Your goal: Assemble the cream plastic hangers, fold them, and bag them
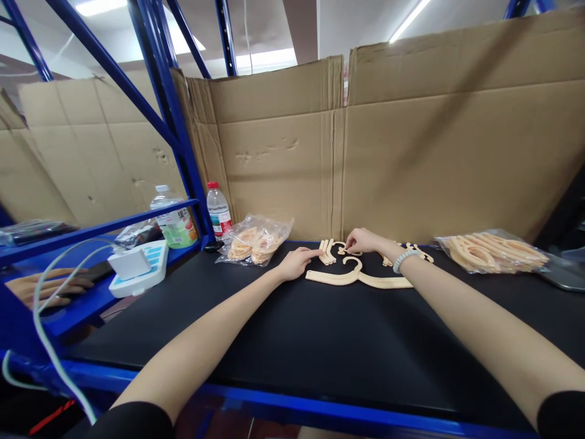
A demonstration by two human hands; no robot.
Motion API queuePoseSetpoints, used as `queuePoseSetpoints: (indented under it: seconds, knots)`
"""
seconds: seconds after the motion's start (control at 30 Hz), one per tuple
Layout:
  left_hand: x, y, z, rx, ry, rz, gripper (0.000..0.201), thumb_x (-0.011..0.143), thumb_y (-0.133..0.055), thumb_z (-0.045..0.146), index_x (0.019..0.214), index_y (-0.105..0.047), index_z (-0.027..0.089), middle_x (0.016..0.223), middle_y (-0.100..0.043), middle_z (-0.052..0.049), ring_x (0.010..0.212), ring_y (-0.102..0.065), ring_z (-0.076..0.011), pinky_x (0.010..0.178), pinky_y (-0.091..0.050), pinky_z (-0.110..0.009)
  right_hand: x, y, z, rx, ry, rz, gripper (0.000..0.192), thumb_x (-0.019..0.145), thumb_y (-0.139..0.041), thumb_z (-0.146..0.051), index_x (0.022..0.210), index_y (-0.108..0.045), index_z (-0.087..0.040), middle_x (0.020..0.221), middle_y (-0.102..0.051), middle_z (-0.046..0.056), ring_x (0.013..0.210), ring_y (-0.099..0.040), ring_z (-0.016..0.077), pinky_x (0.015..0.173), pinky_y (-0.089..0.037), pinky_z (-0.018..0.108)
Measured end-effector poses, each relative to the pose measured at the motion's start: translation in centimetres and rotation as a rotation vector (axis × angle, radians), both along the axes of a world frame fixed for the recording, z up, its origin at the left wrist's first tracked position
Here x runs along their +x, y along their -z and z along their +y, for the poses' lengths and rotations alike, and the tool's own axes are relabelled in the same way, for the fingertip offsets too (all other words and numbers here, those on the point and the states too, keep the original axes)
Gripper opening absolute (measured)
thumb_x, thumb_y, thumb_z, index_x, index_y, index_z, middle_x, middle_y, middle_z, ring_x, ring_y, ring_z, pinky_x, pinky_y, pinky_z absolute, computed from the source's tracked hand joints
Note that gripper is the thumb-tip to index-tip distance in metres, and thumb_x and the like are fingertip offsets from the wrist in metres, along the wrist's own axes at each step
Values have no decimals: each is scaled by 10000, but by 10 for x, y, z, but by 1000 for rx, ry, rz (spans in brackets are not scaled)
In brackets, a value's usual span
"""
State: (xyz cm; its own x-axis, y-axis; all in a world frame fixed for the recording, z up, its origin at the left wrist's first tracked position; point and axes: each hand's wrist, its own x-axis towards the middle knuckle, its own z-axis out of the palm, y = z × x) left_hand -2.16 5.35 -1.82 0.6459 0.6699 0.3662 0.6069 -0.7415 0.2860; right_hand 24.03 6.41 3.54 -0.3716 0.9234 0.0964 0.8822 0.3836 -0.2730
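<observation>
While the cream plastic hanger [359,277] lies flat on the black table [320,341] at its far middle, its hook curling up between the two hands, the work seems to be fitting small parts to it, and that likely goes best if the hanger is kept pressed flat and square so the thin arms do not twist. The left hand [297,263] rests palm down just at the hanger's left end, fingers together and laid flat, apparently steadying it. The right hand [363,239] sits just beyond the hook, its fingers pinched on a small curved piece [343,249] of the same cream plastic; a pale bead bracelet [404,258] circles that wrist. Beside the pinch, a little row of loose hook pieces [326,251] lies touching one another, smooth, rigid and slim, easy to slide on the matte cloth-like top, so a light, precise grip looks wiser than force. Farther right, a clear crinkled bag of hangers [491,252] lies on the table; to the left sits another clear bag [253,239] of smaller cream parts. Further left stand two plastic bottles [218,210], and a white charger with cable [130,263] rests on the blue shelf [68,299]. Creased brown cardboard [411,152] walls the far side.
</observation>
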Motion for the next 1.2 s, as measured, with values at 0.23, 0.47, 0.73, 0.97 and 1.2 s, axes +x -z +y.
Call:
queuePoseSetpoints:
  seconds: [0.23, 0.47, 0.73, 0.97, 1.2]
  knots:
    - [2, -2, -1, 12, 65, -50, 401, 845, -464, 57, 1150, -641, 249, 1230, -602, -58, 1157, -526, -209, 1032, -375, -389, 2, 12, -5, 65, 47, 29, 130, 689, -645, -184, 751, -757, -162, 762, -740, 67, 697, -660, 185, 604, -455, 244]
    - [1, -5, -4, 7, 89, -133, 201, 846, -535, 121, 902, -708, 207, 1032, -595, -71, 1047, -571, -197, 991, -420, -357, 12, 5, -31, 298, 110, 175, 201, 783, -550, -253, 836, -722, -164, 769, -711, 67, 685, -623, 177, 619, -434, 270]
    - [4, -11, -11, -10, 70, -314, 184, 808, -533, 80, 815, -671, 202, 1019, -635, -53, 1002, -603, -190, 946, -457, -357, 10, 18, -119, 434, 67, 444, 248, 832, -497, -381, 864, -674, -211, 590, -624, 12, 531, -553, 156, 554, -436, 286]
    - [2, -22, -31, -56, -7, -493, 191, 826, -506, 133, 833, -691, 179, 1119, -658, -88, 1005, -623, -200, 914, -479, -372, 2, 32, -142, 90, -24, 810, 243, 827, -556, -431, 909, -629, -213, 712, -685, 36, 609, -668, 189, 580, -540, 323]
    - [10, -39, -46, -192, -41, -653, 143, 809, -595, 257, 775, -702, 168, 971, -714, -70, 953, -652, -207, 877, -513, -361, -3, 25, -149, -40, 12, 1062, 308, 769, -601, -420, 951, -662, -179, 909, -719, 103, 757, -706, 229, 499, -527, 273]
